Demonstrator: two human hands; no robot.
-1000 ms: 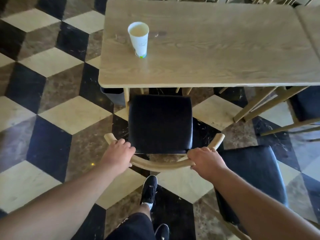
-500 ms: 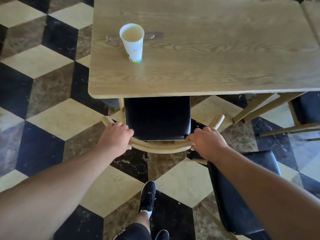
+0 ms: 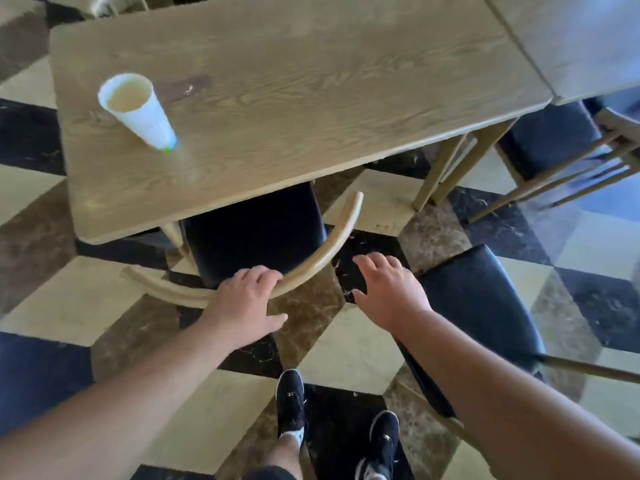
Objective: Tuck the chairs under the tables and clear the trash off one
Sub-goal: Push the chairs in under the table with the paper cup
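Left hand [image 3: 247, 296] is being rested, fingers curled, on chair backrest [image 3: 311, 268]; right hand [image 3: 388, 292] is being held spread beside it; cup [image 3: 138, 110] on worktop [image 3: 311, 98].

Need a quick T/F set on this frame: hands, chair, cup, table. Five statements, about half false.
1. The left hand rests on the curved back of the chair. True.
2. The right hand grips the chair back. False: it is open, off the rail, fingers spread.
3. The paper cup lies on its side. False: it stands upright on the table.
4. The black seat is partly under the table. True.
5. A second chair to the right is fully tucked in. False: it stands out on the floor.
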